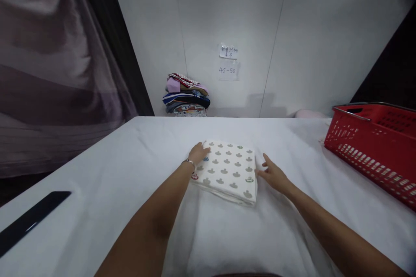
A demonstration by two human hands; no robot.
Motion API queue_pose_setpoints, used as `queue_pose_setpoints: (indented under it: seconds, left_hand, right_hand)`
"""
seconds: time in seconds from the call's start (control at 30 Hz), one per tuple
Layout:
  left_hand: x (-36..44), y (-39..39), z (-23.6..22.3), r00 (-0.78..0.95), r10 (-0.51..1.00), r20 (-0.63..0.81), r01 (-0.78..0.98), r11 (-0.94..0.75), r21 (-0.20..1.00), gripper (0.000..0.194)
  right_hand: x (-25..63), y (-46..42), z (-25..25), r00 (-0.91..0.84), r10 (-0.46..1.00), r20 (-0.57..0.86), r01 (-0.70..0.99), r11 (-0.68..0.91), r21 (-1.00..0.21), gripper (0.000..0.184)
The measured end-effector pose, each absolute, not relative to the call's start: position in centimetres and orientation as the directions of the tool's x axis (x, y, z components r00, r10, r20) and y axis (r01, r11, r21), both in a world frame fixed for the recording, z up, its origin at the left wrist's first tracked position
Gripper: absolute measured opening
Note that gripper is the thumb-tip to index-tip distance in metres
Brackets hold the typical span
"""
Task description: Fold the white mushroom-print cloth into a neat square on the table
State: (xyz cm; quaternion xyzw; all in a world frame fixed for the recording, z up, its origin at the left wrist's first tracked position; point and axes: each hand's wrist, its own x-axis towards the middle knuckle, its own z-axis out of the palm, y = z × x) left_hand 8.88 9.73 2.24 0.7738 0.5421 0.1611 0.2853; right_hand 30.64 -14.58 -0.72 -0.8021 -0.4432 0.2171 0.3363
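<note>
A folded white cloth [226, 169] with rows of grey mushroom-like prints, and a few red, blue and green ones, lies flat on the white-covered table [107, 169]. My left hand [197, 154] rests along its left edge, with the thumb over the top and the fingers extended by the far left corner. A bracelet circles that wrist. At the right edge is my right hand [273, 176], fingers apart, its thumb at or just touching the cloth's side. Several folded layers show along the near edge.
At the right stands a red plastic basket [373, 151] with a metal handle. A stack of folded fabrics [186, 95] sits behind the table's far edge, against the wall. A flat black object [32, 220] lies at the left. Two paper labels [228, 69] are on the wall.
</note>
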Motion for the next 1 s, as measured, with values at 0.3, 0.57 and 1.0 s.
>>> queue_pose_setpoints:
  seconds: [0.3, 0.57, 1.0]
  left_hand:
    - [7.4, 0.2, 1.2, 0.698, 0.712, 0.069, 0.671, -0.685, 0.284, 0.061]
    - [6.8, -2.7, -1.4, 0.72, 0.659, 0.22, 0.609, -0.751, 0.256, 0.052]
    - [1.2, -6.8, -0.9, 0.795, 0.523, 0.308, 0.465, -0.851, 0.244, 0.043]
  right_hand:
    - [28.9, -7.9, 1.0, 0.131, 0.968, 0.214, 0.92, -0.039, -0.391, 0.063]
    - [29.8, -6.4, -1.8, 0.141, 0.99, 0.021, 0.953, -0.13, -0.273, 0.06]
    - [26.6, -13.8, -1.2, -0.159, 0.98, 0.121, 0.882, 0.196, -0.428, 0.053]
